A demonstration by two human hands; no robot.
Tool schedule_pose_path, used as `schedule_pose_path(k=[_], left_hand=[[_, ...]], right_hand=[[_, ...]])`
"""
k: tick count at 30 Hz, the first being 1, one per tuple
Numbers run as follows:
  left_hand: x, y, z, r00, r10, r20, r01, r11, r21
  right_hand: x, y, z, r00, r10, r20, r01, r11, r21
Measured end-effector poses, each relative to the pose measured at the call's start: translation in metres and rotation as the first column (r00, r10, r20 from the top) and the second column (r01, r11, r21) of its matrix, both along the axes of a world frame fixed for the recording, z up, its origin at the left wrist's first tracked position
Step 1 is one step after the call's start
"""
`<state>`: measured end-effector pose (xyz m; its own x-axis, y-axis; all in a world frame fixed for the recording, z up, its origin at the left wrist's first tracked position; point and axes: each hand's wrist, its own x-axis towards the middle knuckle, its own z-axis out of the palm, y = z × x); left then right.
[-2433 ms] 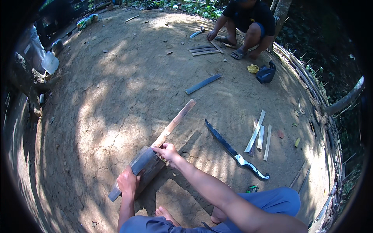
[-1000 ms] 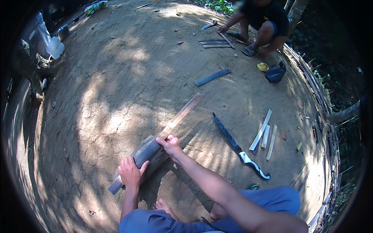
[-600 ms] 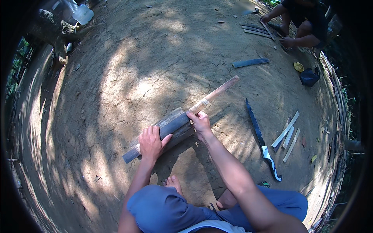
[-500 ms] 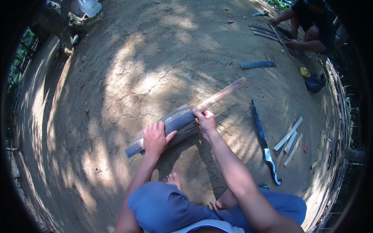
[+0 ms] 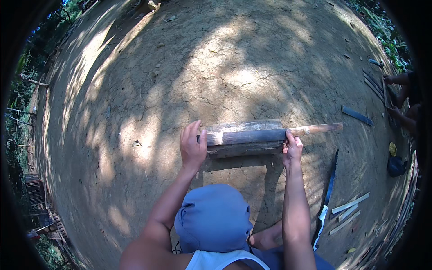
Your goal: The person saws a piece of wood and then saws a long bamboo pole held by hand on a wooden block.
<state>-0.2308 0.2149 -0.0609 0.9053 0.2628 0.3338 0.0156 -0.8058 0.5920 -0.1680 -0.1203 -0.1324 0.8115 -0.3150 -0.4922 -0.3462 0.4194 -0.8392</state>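
Note:
A dark bamboo slat (image 5: 252,136) lies level across a weathered piece of wood (image 5: 243,126) on the ground. At its left end is my left hand (image 5: 192,146), fingers raised and thumb apart, touching the slat's tip without wrapping round it. A narrower light-brown bamboo strip (image 5: 319,129) meets the slat at the right and sticks out beyond it. My right hand (image 5: 292,147) pinches the two together where they overlap, thumb on top. Its other fingers curl below and are partly hidden.
A handsaw (image 5: 325,209) with a white-and-black handle lies at right, beside several pale strips (image 5: 346,209). Farther right are a blue-grey slat (image 5: 357,115), a black bag (image 5: 396,166) and another person's hands (image 5: 396,112) at dark slats (image 5: 373,85).
My view has turned, so the slat now lies level instead of slanting. My left hand has slid from the slat's top to its left end; my right hand keeps its pinch.

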Motion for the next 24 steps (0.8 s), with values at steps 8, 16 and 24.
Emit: schedule_pose_path(k=[8, 16, 24], left_hand=[[-0.034, 0.011, -0.066, 0.961, 0.099, -0.259, -0.274, 0.488, -0.829], [-0.041, 0.027, -0.074, 0.960, 0.078, -0.270, -0.277, 0.435, -0.857], [0.012, 0.010, 0.011, 0.964, 0.086, -0.250, -0.061, 0.993, 0.105]], right_hand=[[0.000, -0.011, -0.004, 0.998, 0.022, 0.059, -0.028, 0.995, 0.095], [0.001, 0.004, 0.021, 0.999, 0.005, -0.036, -0.004, 1.000, 0.012], [0.001, 0.006, 0.009, 0.995, 0.004, 0.097, -0.007, 1.000, 0.031]])
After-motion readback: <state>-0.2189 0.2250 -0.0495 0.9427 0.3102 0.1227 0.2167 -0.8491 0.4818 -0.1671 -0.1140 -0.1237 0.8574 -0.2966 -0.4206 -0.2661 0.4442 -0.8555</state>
